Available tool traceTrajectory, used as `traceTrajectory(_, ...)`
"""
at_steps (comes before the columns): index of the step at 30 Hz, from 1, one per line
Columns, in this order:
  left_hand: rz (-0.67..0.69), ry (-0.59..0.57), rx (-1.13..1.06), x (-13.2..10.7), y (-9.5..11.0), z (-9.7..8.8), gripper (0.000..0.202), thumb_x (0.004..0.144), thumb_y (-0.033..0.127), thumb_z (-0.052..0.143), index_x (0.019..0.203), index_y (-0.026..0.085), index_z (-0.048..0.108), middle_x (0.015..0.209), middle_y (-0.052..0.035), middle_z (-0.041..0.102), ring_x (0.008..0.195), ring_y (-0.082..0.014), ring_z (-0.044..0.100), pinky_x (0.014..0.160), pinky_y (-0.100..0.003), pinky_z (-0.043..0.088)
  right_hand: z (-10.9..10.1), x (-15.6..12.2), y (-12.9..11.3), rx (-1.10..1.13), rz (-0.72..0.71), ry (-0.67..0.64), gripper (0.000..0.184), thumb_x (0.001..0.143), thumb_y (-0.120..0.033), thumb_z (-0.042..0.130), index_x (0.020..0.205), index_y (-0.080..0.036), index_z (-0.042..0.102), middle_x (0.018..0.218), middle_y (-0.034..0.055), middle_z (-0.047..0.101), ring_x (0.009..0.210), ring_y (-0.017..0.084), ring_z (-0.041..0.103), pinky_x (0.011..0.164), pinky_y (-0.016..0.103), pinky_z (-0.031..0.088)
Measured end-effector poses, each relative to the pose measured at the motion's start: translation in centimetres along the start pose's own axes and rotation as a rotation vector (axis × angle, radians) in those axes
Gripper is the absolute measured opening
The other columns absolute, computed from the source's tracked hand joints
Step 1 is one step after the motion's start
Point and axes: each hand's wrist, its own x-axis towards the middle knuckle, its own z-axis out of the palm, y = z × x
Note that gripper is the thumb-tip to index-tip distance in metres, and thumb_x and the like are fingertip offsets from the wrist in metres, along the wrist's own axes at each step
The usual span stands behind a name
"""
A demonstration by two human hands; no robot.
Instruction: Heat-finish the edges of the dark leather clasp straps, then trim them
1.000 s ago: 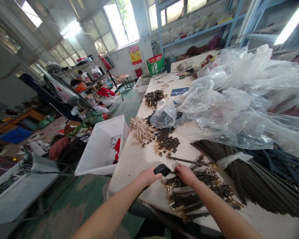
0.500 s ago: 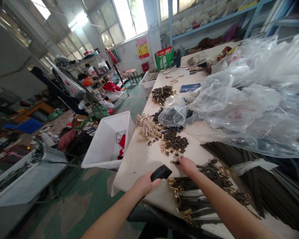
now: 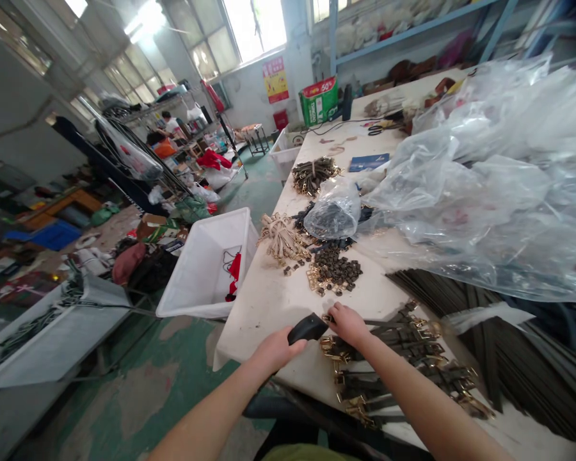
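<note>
My left hand (image 3: 274,351) is closed round the end of a dark strap (image 3: 308,328) that bends up into a loop near the table's front edge. My right hand (image 3: 348,323) is just right of it, fingers pinched on a small gold metal piece I cannot make out clearly, right at the loop's tip. Under my right forearm lies a heap of dark straps with gold buckles (image 3: 398,362). A small pile of dark and gold metal fittings (image 3: 335,271) sits a short way beyond my hands on the white table (image 3: 269,301).
Long dark strips (image 3: 509,346) lie at the right under crumpled clear plastic bags (image 3: 484,192). A bagged lot of fittings (image 3: 332,216) and bundles of gold hardware (image 3: 283,240) sit farther back. A white bin (image 3: 206,269) stands left of the table on the floor. People work in the far background.
My right hand has come back from the pile of fittings to the tip of the strap loop. My left hand keeps its hold on the strap. The camera has shifted slightly.
</note>
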Motion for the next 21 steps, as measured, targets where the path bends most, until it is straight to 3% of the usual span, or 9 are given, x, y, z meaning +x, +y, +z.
traceTrajectory(2,0.020,-0.021,0.009,0.0,-0.3,0.0,0.046,0.073,0.057,0.045,0.102,0.023,0.056,0.083,-0.0057,0.066,0.063,-0.0202,0.061,0.059,-0.029,0.044,0.6,0.3,0.0,0.056,0.010,0.005,0.016,0.078,-0.027,0.047,0.088,-0.019,0.055,0.091,0.0060,0.053,0.083,0.016,0.051,0.070,0.025,0.033)
traceTrajectory(6,0.053,0.028,0.024,-0.1,-1.0,0.2,0.046,0.074,0.056,0.045,0.104,0.023,0.055,0.084,-0.0059,0.066,0.067,-0.0210,0.061,0.058,-0.028,0.044,1.4,0.4,0.8,0.207,-0.031,0.025,0.019,0.072,-0.020,0.051,0.090,-0.021,0.057,0.090,0.0029,0.054,0.086,0.015,0.051,0.074,0.023,0.034)
traceTrajectory(10,0.008,0.001,0.004,-0.2,-1.5,0.5,0.050,0.074,0.058,0.043,0.106,0.022,0.055,0.078,-0.0052,0.066,0.059,-0.0194,0.060,0.056,-0.028,0.043,1.4,0.5,1.2,0.304,-0.053,0.019,0.027,0.068,-0.012,0.050,0.091,-0.021,0.060,0.091,0.0028,0.057,0.088,0.015,0.051,0.078,0.023,0.035)
traceTrajectory(15,0.029,0.049,0.009,-0.6,-1.7,0.5,0.050,0.073,0.058,0.044,0.107,0.022,0.055,0.086,-0.0060,0.065,0.077,-0.0237,0.061,0.063,-0.030,0.044,1.7,0.8,1.1,0.351,-0.015,-0.016,0.037,0.064,-0.005,0.046,0.091,-0.023,0.063,0.093,0.0015,0.061,0.091,0.015,0.052,0.082,0.024,0.036)
traceTrajectory(21,0.031,0.031,0.014,-1.3,-1.5,0.4,0.048,0.074,0.055,0.044,0.107,0.023,0.056,0.086,-0.0059,0.066,0.079,-0.0246,0.061,0.063,-0.031,0.044,2.8,0.6,1.1,0.333,0.006,-0.008,0.036,0.071,-0.011,0.046,0.097,-0.027,0.064,0.099,-0.0010,0.063,0.090,0.015,0.053,0.083,0.026,0.036)
